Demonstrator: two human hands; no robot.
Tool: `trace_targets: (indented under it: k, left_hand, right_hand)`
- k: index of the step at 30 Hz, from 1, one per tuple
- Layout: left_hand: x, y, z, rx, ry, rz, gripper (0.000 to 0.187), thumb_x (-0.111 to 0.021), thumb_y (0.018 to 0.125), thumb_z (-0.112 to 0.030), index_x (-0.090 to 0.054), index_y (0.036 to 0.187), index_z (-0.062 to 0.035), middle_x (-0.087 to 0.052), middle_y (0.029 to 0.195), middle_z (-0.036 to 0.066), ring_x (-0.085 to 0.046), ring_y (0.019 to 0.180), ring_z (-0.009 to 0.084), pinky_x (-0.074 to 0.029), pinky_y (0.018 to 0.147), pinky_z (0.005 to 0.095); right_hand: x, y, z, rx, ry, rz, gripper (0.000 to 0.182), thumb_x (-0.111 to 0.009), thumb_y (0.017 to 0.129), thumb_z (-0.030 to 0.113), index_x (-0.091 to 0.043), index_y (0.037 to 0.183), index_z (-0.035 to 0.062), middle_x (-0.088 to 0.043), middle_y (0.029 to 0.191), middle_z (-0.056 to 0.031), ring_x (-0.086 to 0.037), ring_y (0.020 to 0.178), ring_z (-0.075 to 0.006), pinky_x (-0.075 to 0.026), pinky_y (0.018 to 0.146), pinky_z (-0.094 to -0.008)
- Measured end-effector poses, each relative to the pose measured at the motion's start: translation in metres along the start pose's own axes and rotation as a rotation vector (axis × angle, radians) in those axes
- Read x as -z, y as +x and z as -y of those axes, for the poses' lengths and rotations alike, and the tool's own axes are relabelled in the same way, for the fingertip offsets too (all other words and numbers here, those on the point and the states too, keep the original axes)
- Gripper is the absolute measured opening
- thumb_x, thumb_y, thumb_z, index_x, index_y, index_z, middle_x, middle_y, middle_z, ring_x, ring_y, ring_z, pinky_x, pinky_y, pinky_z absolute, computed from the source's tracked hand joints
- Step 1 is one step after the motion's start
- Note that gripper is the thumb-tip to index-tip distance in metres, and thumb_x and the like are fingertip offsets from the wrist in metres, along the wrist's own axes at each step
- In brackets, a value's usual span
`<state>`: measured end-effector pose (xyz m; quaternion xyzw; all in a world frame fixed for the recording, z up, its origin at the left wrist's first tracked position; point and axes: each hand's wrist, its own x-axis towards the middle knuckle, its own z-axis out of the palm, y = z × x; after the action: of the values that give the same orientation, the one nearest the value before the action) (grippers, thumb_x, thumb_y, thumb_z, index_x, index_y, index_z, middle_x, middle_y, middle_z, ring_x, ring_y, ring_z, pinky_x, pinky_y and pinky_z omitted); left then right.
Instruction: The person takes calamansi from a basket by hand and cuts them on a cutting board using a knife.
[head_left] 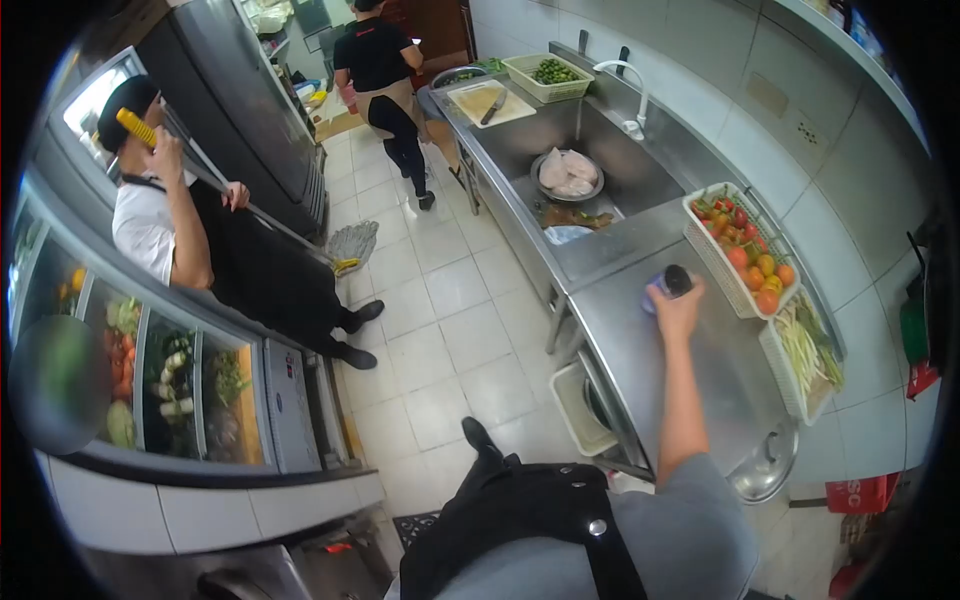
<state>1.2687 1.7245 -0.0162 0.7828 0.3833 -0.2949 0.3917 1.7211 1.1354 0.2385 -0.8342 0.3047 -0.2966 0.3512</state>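
Note:
My right hand [682,312] is wrapped round a small container with a black lid [677,279] and a purplish body at the steel counter [640,275]. Whether its base rests on the counter or is lifted cannot be made out. Just beyond it, a white basket [698,222] holds tomatoes and peppers. A second white basket [783,378] with long pale-green vegetables sits nearer to me. My left hand is out of the picture.
Left of my hand, the sink [640,170] holds a metal bowl [545,188] of raw chicken. A knife [494,106] lies on a cutting board [468,98]. One person [250,250] holds a mop [352,243] by the glass-door fridge; another person [378,60] stands farther back.

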Motion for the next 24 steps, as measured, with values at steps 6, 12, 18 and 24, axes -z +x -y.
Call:
trace_targets:
  k: [6,12,18,24]
  left_hand:
    - [0.143,0.142,-0.11,-0.098,0.14,-0.084,0.035,-0.061,0.094,-0.034,-0.065,0.105,-0.0006,-0.069,0.093,0.02,-0.066,0.083,0.0359,-0.052,0.075,0.0474]
    - [0.309,0.361,-0.382,-0.293,0.305,-0.073,0.033,-0.057,0.096,-0.024,-0.067,0.112,0.0027,-0.071,0.108,0.028,-0.07,0.106,0.0396,-0.055,0.086,0.0481]
    - [0.314,0.467,-0.696,-0.831,-0.035,-0.137,0.032,-0.061,0.099,-0.022,-0.066,0.124,-0.0035,-0.074,0.11,0.016,-0.071,0.098,0.0256,-0.055,0.086,0.0365]
    - [0.274,0.524,-0.737,-0.8,0.237,0.252,0.038,-0.063,0.098,-0.026,-0.064,0.13,-0.0051,-0.073,0.11,0.015,-0.07,0.097,0.0217,-0.055,0.086,0.0367]
  right_hand:
    - [-0.047,0.076,-0.018,-0.025,-0.225,-0.276,0.104,-0.094,0.066,0.037,-0.038,0.145,0.0016,-0.049,0.141,-0.0274,-0.049,0.132,-0.0436,-0.044,0.106,-0.048]
    - [-0.08,0.068,0.027,0.01,-0.441,-0.593,0.098,-0.087,0.078,0.035,-0.034,0.152,-0.001,-0.046,0.143,-0.0281,-0.046,0.132,-0.0457,-0.041,0.109,-0.0521]
    - [-0.195,0.052,0.128,0.207,-0.287,-0.616,0.055,-0.069,0.096,0.021,-0.048,0.142,-0.0022,-0.052,0.135,-0.021,-0.053,0.123,-0.0362,-0.046,0.102,-0.0481]
    - [-0.419,0.157,0.228,0.189,0.144,-0.096,0.028,-0.063,0.095,0.01,-0.062,0.122,0.0017,-0.06,0.119,-0.0171,-0.058,0.108,-0.0315,-0.048,0.095,-0.0419]
